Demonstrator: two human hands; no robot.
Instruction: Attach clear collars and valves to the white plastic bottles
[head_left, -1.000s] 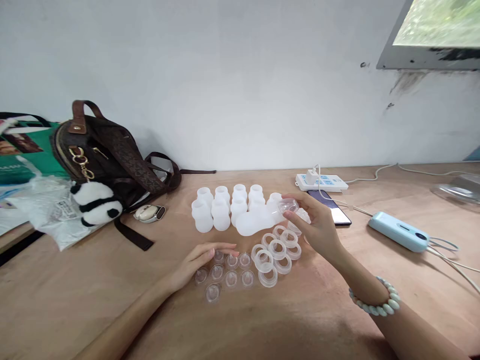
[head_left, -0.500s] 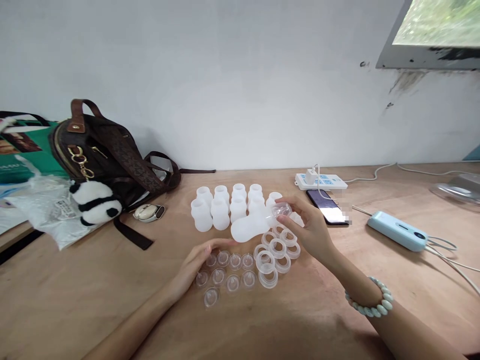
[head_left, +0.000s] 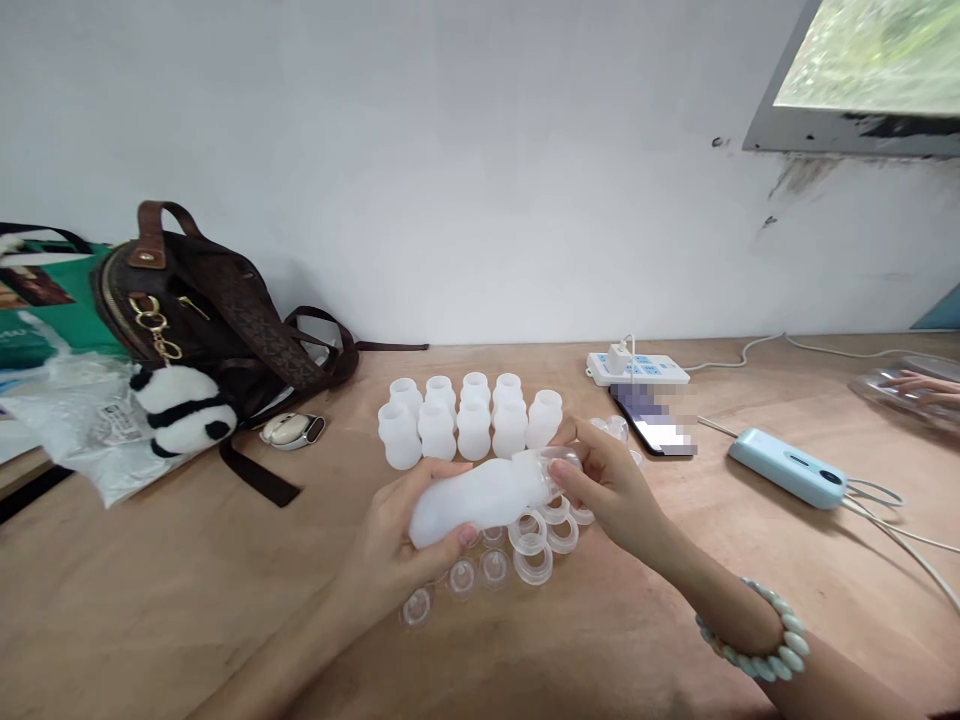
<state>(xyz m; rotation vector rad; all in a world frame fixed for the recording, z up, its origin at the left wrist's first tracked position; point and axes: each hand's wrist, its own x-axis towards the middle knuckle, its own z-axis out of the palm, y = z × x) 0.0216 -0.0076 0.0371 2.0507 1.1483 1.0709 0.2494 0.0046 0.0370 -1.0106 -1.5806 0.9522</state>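
Note:
A white baby bottle [head_left: 472, 500] with a clear cap [head_left: 556, 468] at its right end lies tilted across the space between my hands. My left hand [head_left: 397, 535] wraps round the bottle's base, thumb below and fingers above. The fingers of my right hand [head_left: 596, 470] close on the clear cap. Behind them, white bottle bodies [head_left: 474, 430] stand open-topped in two rows. Clear ring collars [head_left: 532, 562] and transparent nipples [head_left: 495, 568] lie below the held bottle, partly hidden by it and my hands. More clear caps [head_left: 616, 428] sit beyond my right hand.
A phone [head_left: 660, 425], power strip [head_left: 641, 370] and blue power bank [head_left: 786, 468] with cables lie to the right. Another person's hand [head_left: 926, 385] touches a clear container at far right. A backpack [head_left: 217, 300], panda plush [head_left: 184, 408] and mouse [head_left: 283, 430] occupy the left.
My left hand has risen from beside the nipples and taken hold of the bottle's base. The bottle has come nearer to me. Another person's hand has appeared at the far right.

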